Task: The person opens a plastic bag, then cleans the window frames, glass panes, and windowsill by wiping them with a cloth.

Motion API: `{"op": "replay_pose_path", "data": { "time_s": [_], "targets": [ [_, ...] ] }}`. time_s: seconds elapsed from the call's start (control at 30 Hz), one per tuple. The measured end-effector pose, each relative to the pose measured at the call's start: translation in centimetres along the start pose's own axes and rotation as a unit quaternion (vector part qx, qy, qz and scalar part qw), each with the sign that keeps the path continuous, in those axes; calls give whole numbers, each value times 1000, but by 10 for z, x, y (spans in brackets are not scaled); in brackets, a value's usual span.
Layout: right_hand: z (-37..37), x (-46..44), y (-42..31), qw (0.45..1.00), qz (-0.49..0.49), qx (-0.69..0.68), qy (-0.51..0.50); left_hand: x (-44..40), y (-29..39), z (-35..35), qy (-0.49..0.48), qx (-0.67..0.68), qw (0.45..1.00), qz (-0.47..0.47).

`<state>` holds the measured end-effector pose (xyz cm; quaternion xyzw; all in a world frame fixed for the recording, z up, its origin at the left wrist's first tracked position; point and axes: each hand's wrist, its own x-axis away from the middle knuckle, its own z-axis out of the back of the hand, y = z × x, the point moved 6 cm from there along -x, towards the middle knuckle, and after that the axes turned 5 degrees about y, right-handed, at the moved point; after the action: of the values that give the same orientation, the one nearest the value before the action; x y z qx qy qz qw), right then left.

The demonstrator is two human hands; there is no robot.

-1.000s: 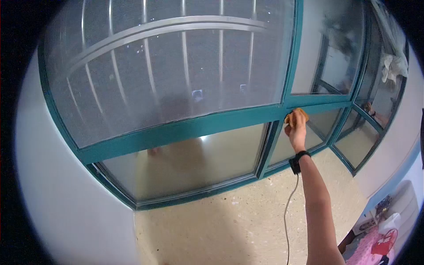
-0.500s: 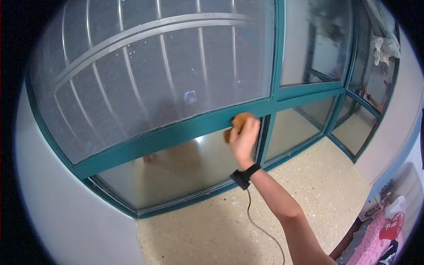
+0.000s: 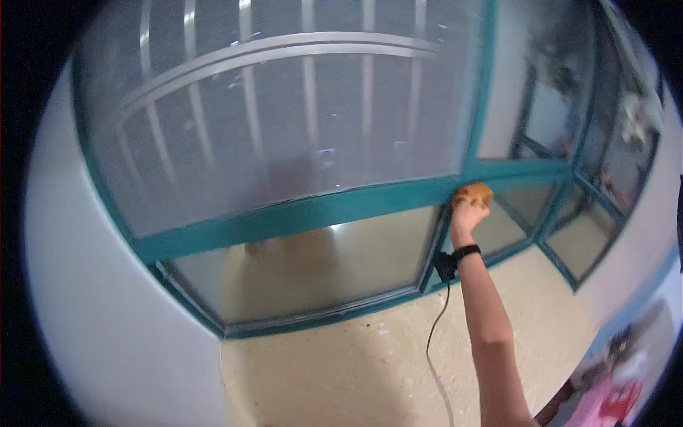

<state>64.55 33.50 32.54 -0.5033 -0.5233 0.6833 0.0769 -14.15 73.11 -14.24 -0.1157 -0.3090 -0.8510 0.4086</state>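
My right hand (image 3: 471, 213) is closed around a crumpled orange-brown cloth (image 3: 472, 193). It presses the cloth against the green window frame (image 3: 398, 196), near where the crossbar meets the upright. A black band with a small dark box (image 3: 446, 266) is strapped on the right wrist, and a thin cable (image 3: 432, 334) hangs down from it. To the left of the hand is the lower glass pane (image 3: 377, 256), with reflections on it. My left hand is out of view.
Below the window lies a speckled beige sill (image 3: 313, 384). Metal bars (image 3: 309, 99) show behind the upper pane. Side windows meet in the right corner, beside a white wall (image 3: 633, 263). Pink and red items (image 3: 612, 406) are blurred at lower right.
My right hand has slid the cloth rightward along the green crossbar, past the upright. The wrist box and cable moved with it, and the camera view has shifted slightly.
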Motion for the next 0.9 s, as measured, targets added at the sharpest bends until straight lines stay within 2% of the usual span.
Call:
{"op": "replay_pose_path", "data": {
  "time_s": [0.03, 0.07, 0.1, 0.13, 0.17, 0.23, 0.27, 0.33, 0.4, 0.47, 0.6, 0.7, 0.77, 0.83, 0.9],
  "targets": [
    [-3, 12, -13, 999, -7, -47, -24, 9, 7, 9, 51, -3, 998, 36],
    [-5, 25, -26, 994, -17, -94, -48, 11, 10, 4, 110, -66, 992, -14],
    [8, 42, -60, 991, -51, -106, -70, -20, -23, -17, 119, -54, 991, -13],
    [4, 63, -76, 996, -2, -54, -65, -14, -11, -17, 102, -113, 988, -17],
    [0, 81, -87, 997, 49, -2, -53, 1, -4, -11, 78, -1, 991, 105],
    [17, 146, -159, 978, 202, 39, -21, 26, 39, 24, 109, -61, 991, 42],
    [17, 177, -186, 982, 156, -73, -81, 30, 44, 27, 107, -61, 991, 50],
    [36, 246, -255, 977, 147, -92, -126, 32, 47, 30, 103, -76, 990, 58],
    [22, 308, -283, 967, 134, -148, -158, 32, 47, 21, 127, -74, 988, 51],
    [34, 362, -337, 960, 144, -146, -188, 37, 56, 32, 155, -79, 984, 46],
    [38, 455, -415, 943, 167, -181, -225, 38, 59, 34, 144, -83, 984, 67],
    [37, 517, -464, 911, 90, -291, -278, 36, 54, 26, 125, -64, 987, 71],
    [30, 556, -485, 916, 123, -252, -286, 35, 53, 24, 116, -53, 989, 78],
    [16, 598, -498, 929, 237, -103, -264, 35, 53, 27, 125, -45, 988, 79],
    [19, 618, -513, 919, 161, -151, -326, 38, 53, 24, 151, -38, 985, 73]
  ]
}}
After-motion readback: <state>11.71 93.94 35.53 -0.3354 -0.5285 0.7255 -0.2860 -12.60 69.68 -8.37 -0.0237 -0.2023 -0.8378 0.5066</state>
